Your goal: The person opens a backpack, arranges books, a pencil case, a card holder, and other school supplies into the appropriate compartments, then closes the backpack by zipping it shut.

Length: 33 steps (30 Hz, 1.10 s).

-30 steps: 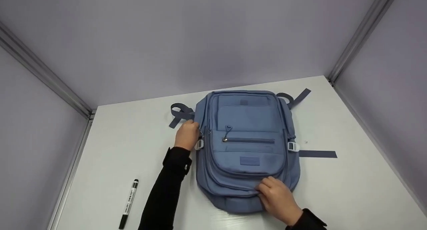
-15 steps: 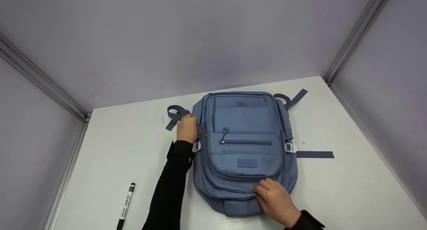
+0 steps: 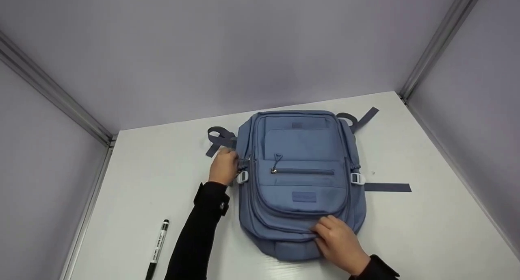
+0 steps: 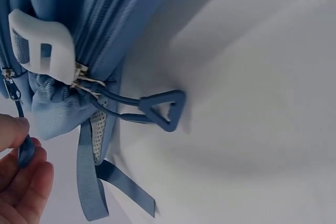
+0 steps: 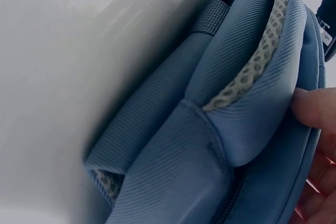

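Note:
A blue backpack point(image 3: 302, 146) lies front side up on the white table. My left hand point(image 3: 223, 166) is at the bag's left side, just above a white buckle point(image 3: 242, 176). In the left wrist view its thumb and fingers pinch a blue zipper pull point(image 4: 24, 153) on a cord. A triangular pull point(image 4: 178, 107) hangs free from another zipper beside the buckle. My right hand point(image 3: 337, 243) grips the fabric at the bag's lower right edge. In the right wrist view the thumb lies on the blue cloth, and the fingers are partly out of frame.
A black-and-white marker point(image 3: 158, 247) lies on the table point(image 3: 142, 178) at the left. Dark straps point(image 3: 388, 187) stick out from both sides of the backpack. Grey panels point(image 3: 260, 48) stand behind and beside the table.
My left hand first slid up along the bag's left side, then came back down and slightly outward. The right hand keeps its place on the lower edge. The head view has shifted slightly.

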### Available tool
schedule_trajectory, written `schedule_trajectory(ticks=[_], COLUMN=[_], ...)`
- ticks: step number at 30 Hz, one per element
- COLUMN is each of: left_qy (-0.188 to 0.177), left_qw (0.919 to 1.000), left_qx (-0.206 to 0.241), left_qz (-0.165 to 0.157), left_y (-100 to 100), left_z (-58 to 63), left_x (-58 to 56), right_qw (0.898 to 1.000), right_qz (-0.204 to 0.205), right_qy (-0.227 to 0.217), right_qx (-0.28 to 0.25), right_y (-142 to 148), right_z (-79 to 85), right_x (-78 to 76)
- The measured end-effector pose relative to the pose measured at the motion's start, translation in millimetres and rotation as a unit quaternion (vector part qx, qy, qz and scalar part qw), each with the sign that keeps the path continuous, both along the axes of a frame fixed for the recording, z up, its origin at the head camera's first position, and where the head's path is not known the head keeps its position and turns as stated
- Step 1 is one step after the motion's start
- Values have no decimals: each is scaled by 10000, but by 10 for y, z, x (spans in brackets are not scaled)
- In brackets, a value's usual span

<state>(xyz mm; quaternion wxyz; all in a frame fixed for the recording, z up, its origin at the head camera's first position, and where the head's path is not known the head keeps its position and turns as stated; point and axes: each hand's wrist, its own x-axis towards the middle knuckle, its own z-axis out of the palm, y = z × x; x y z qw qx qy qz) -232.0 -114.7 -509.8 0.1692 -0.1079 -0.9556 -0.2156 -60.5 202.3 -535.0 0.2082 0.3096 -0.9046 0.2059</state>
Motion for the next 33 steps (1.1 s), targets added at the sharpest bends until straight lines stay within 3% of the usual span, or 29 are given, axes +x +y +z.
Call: schedule_trajectory(ticks=[9, 13, 18, 23, 33], left_qy=[93, 266, 440, 679, 1067], left_qw=[9996, 9988, 9958, 9909, 9863], left_qx=[-15, -224, -406, -597, -986], left_qz=[-262, -350, -691, -994, -786], left_y=[-5, 46, 148, 258, 284], left_z=[-75, -22, 108, 176, 90], left_x=[168, 202, 174, 114, 49], right_qw=[9997, 9990, 9983, 9977, 9976], right_qz=[122, 244, 270, 25, -632], right_qy=[-194, -366, -173, 226, 200], right_qx=[44, -45, -489, -644, -196], right_y=[42, 80, 145, 224, 375], right_z=[19, 45, 98, 206, 175], right_x=[-2, 8, -19, -113, -244])
